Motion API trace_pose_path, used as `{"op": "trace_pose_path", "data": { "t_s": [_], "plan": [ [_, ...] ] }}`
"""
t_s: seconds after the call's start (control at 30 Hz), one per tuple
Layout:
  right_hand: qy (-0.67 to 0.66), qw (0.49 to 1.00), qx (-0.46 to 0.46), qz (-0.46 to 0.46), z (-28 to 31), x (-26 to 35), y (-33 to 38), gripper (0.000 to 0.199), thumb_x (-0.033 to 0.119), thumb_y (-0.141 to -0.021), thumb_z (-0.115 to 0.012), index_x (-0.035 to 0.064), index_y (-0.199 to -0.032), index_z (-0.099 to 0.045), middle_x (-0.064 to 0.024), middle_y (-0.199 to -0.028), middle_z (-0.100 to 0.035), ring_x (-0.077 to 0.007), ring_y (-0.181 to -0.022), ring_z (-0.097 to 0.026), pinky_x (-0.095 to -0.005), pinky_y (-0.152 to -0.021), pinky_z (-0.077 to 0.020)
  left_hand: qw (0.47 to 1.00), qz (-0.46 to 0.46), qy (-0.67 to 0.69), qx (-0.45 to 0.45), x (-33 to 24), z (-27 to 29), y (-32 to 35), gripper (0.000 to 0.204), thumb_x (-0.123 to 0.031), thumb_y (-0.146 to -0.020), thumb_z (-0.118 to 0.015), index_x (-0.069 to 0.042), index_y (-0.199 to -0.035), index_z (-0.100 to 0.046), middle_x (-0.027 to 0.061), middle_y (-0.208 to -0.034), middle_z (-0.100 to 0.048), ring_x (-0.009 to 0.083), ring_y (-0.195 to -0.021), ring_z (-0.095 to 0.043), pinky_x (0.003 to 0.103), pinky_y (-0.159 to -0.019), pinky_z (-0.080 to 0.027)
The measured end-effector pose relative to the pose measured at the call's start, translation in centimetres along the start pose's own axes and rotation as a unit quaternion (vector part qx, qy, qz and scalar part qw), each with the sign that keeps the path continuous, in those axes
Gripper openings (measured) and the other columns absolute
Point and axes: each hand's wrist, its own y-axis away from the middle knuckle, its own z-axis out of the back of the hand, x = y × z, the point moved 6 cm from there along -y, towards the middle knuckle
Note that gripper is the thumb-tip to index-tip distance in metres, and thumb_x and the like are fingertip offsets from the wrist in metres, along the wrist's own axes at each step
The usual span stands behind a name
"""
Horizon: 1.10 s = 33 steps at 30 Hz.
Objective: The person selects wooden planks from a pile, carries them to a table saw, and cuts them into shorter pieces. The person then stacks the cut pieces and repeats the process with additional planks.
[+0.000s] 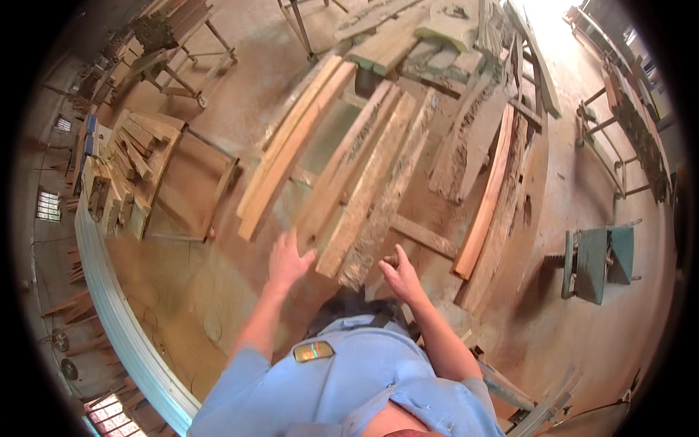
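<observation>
Several long rough planks lie side by side in front of me, pointing away. My left hand is at the near end of a brown plank, fingers apart and holding nothing; whether the fingertips touch the wood is unclear. Beside that plank lie a lighter plank and a rough, bark-edged plank. My right hand hovers just right of the bark-edged plank's near end, index finger stretched out and the other fingers partly curled, with nothing visible in it. Farther left lies an orange-brown plank.
At the right lie a reddish plank and a wooden crossbar. Slabs are piled at the far end. A green metal stand is at far right. At left are a cart of offcuts and a pale curved-looking rail.
</observation>
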Motion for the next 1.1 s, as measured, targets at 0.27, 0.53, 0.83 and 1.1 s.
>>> {"op": "trace_pose_path", "data": {
  "t_s": [0.27, 0.53, 0.83, 1.1],
  "plan": [
    [-0.044, 0.997, -0.053, 0.021, -4.7, 3.0, -5.9, 0.073, 0.024, -0.092, -0.064, -0.0030, -0.148, -0.025, -0.0235, -0.135, -0.052, -0.0286, -0.124, -0.052, -0.0371, -0.107, -0.0390, 0.999, -0.024, 0.020, -0.018, 0.9, 0.6, 0.0, 0.075, -0.040, -0.075, -0.077, -0.004, -0.136, -0.051, 0.0251, -0.120, -0.052, 0.0429, -0.107, -0.054, 0.049, -0.091, -0.047],
    [-0.014, 0.995, -0.069, 0.064, -6.1, 4.0, -7.0, 0.075, 0.027, -0.092, -0.061, -0.0092, -0.146, -0.023, -0.0316, -0.136, -0.050, -0.0370, -0.129, -0.050, -0.0382, -0.108, -0.0383, 0.994, -0.092, 0.045, -0.038, 0.0, 1.9, -0.9, 0.072, -0.039, -0.073, -0.079, -0.001, -0.130, -0.056, 0.0247, -0.120, -0.052, 0.0416, -0.106, -0.054, 0.049, -0.089, -0.047],
    [-0.044, 0.997, -0.059, 0.013, -6.4, 1.9, -9.1, 0.052, 0.026, -0.096, -0.056, -0.0023, -0.137, -0.043, -0.0162, -0.123, -0.061, -0.0279, -0.112, -0.059, -0.0370, -0.099, -0.0442, 0.993, -0.109, 0.038, -0.009, -1.2, 1.1, -4.1, 0.072, -0.035, -0.073, -0.080, -0.001, -0.131, -0.055, 0.0235, -0.121, -0.053, 0.0415, -0.108, -0.055, 0.047, -0.090, -0.048],
    [-0.285, 0.943, 0.005, -0.172, -6.7, 0.1, -8.6, 0.044, 0.043, -0.100, -0.052, 0.0045, -0.121, -0.055, -0.0048, -0.094, -0.057, -0.0172, -0.073, -0.054, -0.0338, -0.065, -0.0529, 0.996, -0.084, 0.007, 0.017, -0.6, 0.2, -4.1, 0.084, -0.049, -0.080, -0.073, 0.004, -0.138, -0.044, 0.0286, -0.132, -0.050, 0.0448, -0.120, -0.050, 0.049, -0.101, -0.043]
  ]
}}
